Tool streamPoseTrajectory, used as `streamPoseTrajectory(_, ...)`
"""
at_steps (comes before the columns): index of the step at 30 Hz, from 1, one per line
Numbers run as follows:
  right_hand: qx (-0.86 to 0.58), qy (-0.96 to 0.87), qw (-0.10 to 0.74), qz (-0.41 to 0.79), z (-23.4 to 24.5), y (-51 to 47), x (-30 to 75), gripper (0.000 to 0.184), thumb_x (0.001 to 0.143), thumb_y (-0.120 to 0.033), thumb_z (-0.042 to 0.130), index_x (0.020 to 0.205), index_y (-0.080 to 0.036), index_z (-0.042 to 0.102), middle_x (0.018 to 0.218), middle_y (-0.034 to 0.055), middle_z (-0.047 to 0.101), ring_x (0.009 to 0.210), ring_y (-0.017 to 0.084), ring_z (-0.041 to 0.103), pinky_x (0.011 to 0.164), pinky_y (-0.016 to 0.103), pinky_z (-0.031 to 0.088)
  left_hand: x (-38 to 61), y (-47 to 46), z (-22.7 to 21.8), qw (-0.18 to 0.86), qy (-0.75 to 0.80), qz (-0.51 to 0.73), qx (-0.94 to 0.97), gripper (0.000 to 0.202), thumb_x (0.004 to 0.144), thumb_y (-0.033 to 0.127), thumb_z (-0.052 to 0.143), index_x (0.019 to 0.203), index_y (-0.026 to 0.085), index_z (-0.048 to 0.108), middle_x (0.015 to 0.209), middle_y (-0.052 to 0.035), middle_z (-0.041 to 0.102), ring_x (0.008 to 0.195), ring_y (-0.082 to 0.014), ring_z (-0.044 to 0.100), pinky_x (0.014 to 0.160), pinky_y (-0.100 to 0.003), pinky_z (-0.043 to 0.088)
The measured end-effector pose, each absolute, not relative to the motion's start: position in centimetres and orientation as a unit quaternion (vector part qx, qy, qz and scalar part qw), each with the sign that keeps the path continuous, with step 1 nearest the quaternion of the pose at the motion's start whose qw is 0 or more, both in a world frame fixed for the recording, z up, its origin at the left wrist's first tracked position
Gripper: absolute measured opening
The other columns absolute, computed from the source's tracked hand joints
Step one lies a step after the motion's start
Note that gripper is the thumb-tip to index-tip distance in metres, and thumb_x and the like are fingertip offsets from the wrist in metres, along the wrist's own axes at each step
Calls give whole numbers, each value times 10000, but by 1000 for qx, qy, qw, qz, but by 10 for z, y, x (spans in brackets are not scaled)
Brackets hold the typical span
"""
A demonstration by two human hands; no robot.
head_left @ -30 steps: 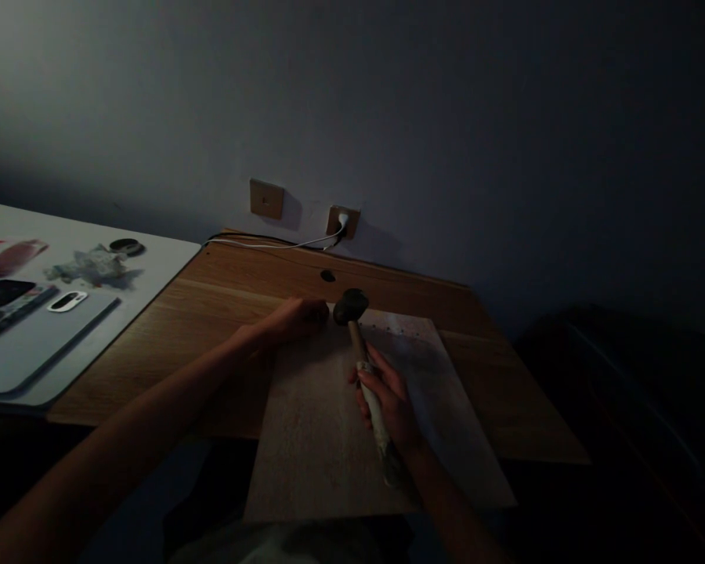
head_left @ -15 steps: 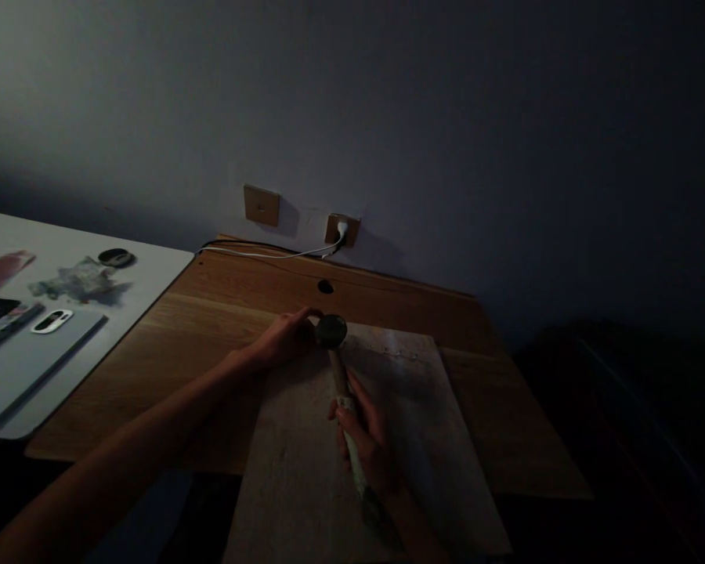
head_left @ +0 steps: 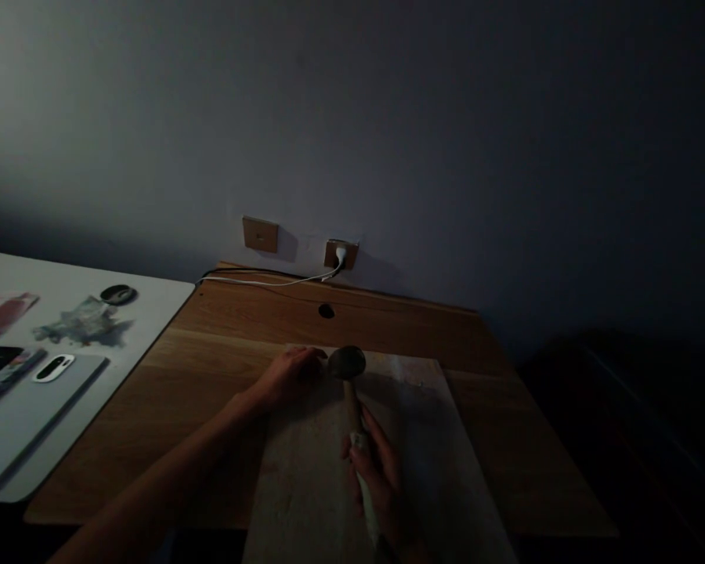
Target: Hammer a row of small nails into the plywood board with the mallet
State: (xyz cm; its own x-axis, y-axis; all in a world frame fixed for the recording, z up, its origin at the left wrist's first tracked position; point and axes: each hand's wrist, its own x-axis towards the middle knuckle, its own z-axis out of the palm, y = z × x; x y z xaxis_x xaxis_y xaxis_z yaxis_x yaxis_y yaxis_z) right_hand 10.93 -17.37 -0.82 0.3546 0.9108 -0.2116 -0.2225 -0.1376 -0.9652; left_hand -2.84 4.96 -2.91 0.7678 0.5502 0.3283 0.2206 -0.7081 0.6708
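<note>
My right hand (head_left: pixel 379 464) is wrapped around the handle of a hammer (head_left: pixel 354 411) with a dark, round head and a pale-wrapped grip. The hammer's head hangs over the far part of a pale wooden board (head_left: pixel 311 470), close to the fingertips of my left hand (head_left: pixel 294 374). My left hand rests at the board's far left corner, its fingers bent and drawn together. Whatever they may pinch is hidden in the dark. Tiny pale bits show faintly near the board's far right corner.
Beneath the board is a brown wooden desk (head_left: pixel 211 368) with a round cable hole (head_left: pixel 327 311). Cables run to a wall socket (head_left: pixel 341 254). A white table (head_left: pixel 153 313) at left bears a grey phone-like slab (head_left: pixel 41 423), a crumpled clear wrapper (head_left: pixel 85 321) and a dark round object (head_left: pixel 118 294).
The view has tilted up, so everything sits lower. The hammer's head has shifted slightly right, away from my left hand, whose raised index finger is now lower and more curled.
</note>
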Motion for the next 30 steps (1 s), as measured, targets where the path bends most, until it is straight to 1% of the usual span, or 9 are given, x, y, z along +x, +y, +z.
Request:
streamPoseTrajectory(3,-596,-250,611,456,-3,-171,104,727,838,-502,746,1485,-296,487,860,-9,637,391,31,406,326,168,348,-29,50,-31,313,220,254,888,360,817,137,633,1173,193,627,1014,-75,733,937,-214,687,867,-333,538)
streamPoseTrajectory(7,-603,-212,638,429,12,-174,99,832,812,-498,767,1532,-350,378,878,-19,655,404,57,456,319,172,359,-29,51,-35,319,229,249,885,357,825,132,641,1177,191,642,1054,-83,726,961,-211,682,876,-328,538)
streamPoseTrajectory(13,-640,-200,629,394,6,-209,101,748,862,-563,696,1503,-293,422,846,-2,696,497,120,535,424,227,434,-28,54,-39,312,230,251,887,371,829,135,652,1197,180,649,1038,-80,718,949,-204,674,860,-310,522)
streamPoseTrajectory(17,-706,-136,607,339,-14,-237,106,888,784,-662,727,1519,-263,431,938,21,732,792,225,660,691,321,559,-29,50,-37,296,231,268,887,368,836,134,652,1201,174,638,1050,-86,708,979,-214,662,896,-341,534)
streamPoseTrajectory(22,-777,-144,546,278,-25,-250,112,886,832,-754,590,1552,-267,417,1105,40,738,1140,285,631,963,365,501,-48,8,-22,203,253,332,886,433,878,208,665,1301,206,574,1314,-128,586,1226,-269,569,1039,-451,509)
streamPoseTrajectory(24,-789,-142,536,263,-27,-252,113,915,771,-796,618,1513,-277,485,1235,67,708,1267,312,573,1005,376,487,-69,-24,-15,172,239,350,889,401,929,229,626,1324,234,565,1349,-131,554,1213,-253,583,1009,-420,536)
streamPoseTrajectory(27,-791,-132,521,292,-27,-253,112,942,645,-793,734,1438,-311,573,1292,84,687,1303,348,562,943,406,539,-113,-79,-11,150,175,359,904,284,963,174,570,1235,236,619,1196,-96,639,1106,-205,639,969,-325,558)
streamPoseTrajectory(29,-772,-123,520,343,-24,-253,107,975,665,-772,739,1488,-301,514,1117,87,745,1102,339,688,783,401,593,-145,-111,-16,147,124,340,921,270,953,153,562,1180,263,659,1059,-49,690,1011,-181,660,924,-264,566)
streamPoseTrajectory(30,-758,-128,521,371,-22,-254,106,999,701,-766,715,1531,-274,453,960,71,761,933,317,734,680,380,598,-161,-124,-18,162,119,307,930,242,948,215,595,1162,293,676,1034,-27,703,965,-176,662,898,-246,572)
